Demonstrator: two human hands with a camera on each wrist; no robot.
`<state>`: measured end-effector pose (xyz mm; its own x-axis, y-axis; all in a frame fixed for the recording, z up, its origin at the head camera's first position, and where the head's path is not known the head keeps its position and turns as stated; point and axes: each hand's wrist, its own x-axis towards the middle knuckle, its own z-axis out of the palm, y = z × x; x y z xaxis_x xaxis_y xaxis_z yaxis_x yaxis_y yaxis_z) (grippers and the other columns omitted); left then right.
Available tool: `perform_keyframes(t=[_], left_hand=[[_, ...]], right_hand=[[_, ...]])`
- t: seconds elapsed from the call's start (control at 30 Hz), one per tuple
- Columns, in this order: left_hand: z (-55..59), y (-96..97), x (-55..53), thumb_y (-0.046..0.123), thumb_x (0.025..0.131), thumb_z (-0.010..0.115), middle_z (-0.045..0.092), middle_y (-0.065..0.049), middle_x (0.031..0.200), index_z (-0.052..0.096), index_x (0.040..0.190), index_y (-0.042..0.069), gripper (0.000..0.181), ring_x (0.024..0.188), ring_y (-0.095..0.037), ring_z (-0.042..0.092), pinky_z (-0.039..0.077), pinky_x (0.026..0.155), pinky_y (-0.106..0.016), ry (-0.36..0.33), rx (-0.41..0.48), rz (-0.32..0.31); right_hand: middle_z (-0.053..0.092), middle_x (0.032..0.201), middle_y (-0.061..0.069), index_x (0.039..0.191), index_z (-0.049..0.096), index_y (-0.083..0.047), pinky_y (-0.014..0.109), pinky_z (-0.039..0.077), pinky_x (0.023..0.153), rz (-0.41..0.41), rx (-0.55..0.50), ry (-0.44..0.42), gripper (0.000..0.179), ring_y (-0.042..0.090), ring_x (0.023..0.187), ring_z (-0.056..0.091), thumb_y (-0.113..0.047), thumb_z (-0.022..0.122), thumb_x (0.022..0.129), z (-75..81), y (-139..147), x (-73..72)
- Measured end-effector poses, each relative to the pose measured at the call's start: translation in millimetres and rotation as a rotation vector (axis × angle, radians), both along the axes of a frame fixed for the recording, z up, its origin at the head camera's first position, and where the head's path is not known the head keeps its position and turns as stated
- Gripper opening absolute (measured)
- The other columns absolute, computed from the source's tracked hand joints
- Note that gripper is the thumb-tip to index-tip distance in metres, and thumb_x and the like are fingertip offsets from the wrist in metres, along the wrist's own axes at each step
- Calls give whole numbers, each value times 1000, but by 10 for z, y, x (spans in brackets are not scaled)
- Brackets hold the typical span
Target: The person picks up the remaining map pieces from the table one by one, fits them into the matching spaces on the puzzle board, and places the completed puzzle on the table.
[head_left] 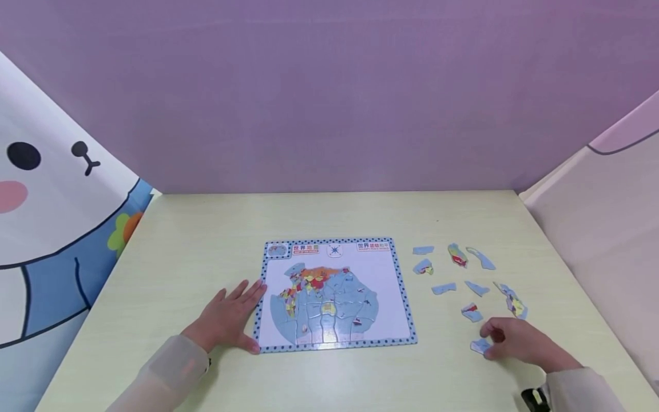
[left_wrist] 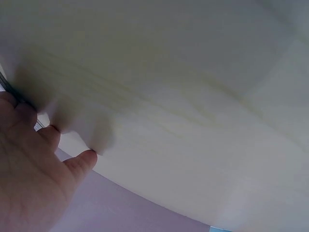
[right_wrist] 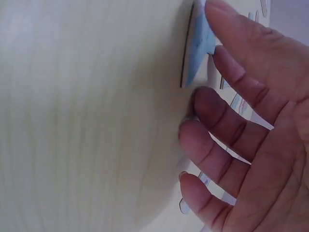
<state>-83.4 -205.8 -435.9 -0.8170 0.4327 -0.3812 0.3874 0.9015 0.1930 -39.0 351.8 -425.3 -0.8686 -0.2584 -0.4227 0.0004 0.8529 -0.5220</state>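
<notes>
A world map jigsaw puzzle board with a blue dotted border lies on the table, its map partly filled with pieces. My left hand rests at the board's left edge, fingers spread and thumb by the lower left corner. In the left wrist view its fingertips touch the pale tabletop and the board's edge. To the right, my right hand pinches a light blue puzzle piece between thumb and index finger. The right wrist view shows this piece tilted by the thumb, with the other fingers curled beside it.
Several loose puzzle pieces lie right of the board, among them a green and red one, a curved blue one and a long yellow and blue one. A purple wall stands behind the table.
</notes>
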Motion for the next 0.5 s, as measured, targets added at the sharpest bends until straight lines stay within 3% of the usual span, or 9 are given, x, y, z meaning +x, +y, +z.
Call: perform_keyframes(t=[0.5], left_hand=[[13,-1,9,60,60,81,26,-14,155,29,149,2,119,142,-41,18,19,105,-68,-4,11,3]], right_hand=[[46,72,-2,83,56,-11,26,34,60,-26,57,26,27,13,69,43,-8,79,71,-21,-75,8]])
